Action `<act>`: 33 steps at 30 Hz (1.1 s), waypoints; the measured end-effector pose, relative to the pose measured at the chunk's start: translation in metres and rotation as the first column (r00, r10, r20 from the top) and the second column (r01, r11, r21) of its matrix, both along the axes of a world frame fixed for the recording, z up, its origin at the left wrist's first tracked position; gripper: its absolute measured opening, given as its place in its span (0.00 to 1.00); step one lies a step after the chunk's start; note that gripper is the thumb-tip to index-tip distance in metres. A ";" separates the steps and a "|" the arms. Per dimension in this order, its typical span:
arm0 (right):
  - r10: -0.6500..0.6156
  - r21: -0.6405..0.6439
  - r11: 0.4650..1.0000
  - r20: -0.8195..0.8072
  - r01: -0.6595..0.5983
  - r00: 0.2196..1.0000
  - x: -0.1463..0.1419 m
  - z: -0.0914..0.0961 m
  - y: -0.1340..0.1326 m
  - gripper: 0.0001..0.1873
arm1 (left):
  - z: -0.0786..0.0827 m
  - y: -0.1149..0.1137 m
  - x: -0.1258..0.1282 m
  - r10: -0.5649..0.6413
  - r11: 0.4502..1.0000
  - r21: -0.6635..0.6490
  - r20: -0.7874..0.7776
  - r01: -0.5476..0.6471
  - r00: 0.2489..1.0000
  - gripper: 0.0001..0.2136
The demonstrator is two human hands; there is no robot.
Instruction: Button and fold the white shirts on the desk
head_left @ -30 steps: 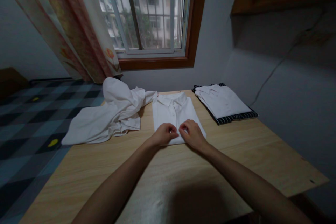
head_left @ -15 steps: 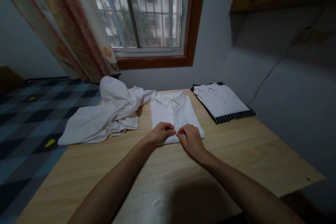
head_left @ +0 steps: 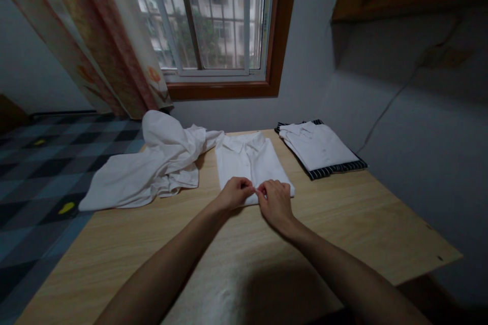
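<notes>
A folded white shirt lies flat in front of me, its collar toward the window and its button placket running down the middle. Over the near part of the shirt, my left hand pinches the placket with thumb and fingers. Right beside it, my right hand pinches the same spot from the other side, fingertips meeting those of the left. What exactly sits between the fingertips is too small to see. A crumpled white garment spreads to the left, one end of it reaching the shirt's collar corner.
The wooden table carries a stack at the back right: a folded white shirt on a black striped garment. A checked bed cover lies left of the table. Beyond are a curtain and a barred window.
Both hands keep their pinch on the shirt placket, with the right hand turned slightly. The whole view has shifted a little; the garments lie as before.
</notes>
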State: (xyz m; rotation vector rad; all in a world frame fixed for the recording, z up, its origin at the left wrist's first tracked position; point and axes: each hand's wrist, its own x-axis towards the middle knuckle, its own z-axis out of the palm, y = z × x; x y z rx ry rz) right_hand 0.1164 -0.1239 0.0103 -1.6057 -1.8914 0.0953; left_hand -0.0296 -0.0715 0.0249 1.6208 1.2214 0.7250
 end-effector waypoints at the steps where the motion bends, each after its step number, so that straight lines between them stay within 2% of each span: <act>1: -0.005 0.009 1.000 0.006 0.005 1.000 0.000 0.000 0.000 0.05 | 0.000 0.000 0.001 -0.001 1.000 0.010 -0.010 0.001 1.000 0.10; 6: -0.014 0.038 0.999 0.020 0.014 1.000 0.000 0.000 -0.001 0.06 | -0.004 0.000 -0.001 0.025 0.996 0.092 -0.141 -0.012 0.990 0.09; 9: -0.007 0.001 1.000 -0.006 0.007 1.000 0.002 -0.002 0.000 0.06 | -0.007 -0.001 -0.002 0.068 0.977 0.214 -0.263 -0.011 0.962 0.09; 12: 0.000 -0.034 0.999 -0.039 -0.002 0.999 0.005 -0.004 0.001 0.06 | -0.010 -0.002 -0.001 0.065 0.959 0.283 -0.303 0.025 0.951 0.08; 15: 0.014 -0.036 0.999 -0.055 -0.016 0.998 0.007 -0.006 0.003 0.06 | -0.015 0.000 0.000 0.076 0.956 0.293 -0.282 0.010 0.956 0.07; 21: -0.004 -0.038 0.999 -0.053 0.001 0.999 0.006 -0.004 0.003 0.06 | -0.024 0.007 -0.002 0.051 0.977 0.215 -0.203 -0.007 0.978 0.07; 28: -0.018 -0.001 1.000 -0.055 0.018 0.998 0.004 -0.004 0.002 0.06 | -0.020 0.000 0.003 0.036 0.994 0.101 -0.014 -0.034 0.999 0.11; 33: 0.022 -0.056 0.998 -0.075 -0.026 0.997 0.007 -0.009 0.004 0.08 | -0.019 -0.003 0.008 -0.025 0.985 0.170 -0.052 0.033 0.998 0.10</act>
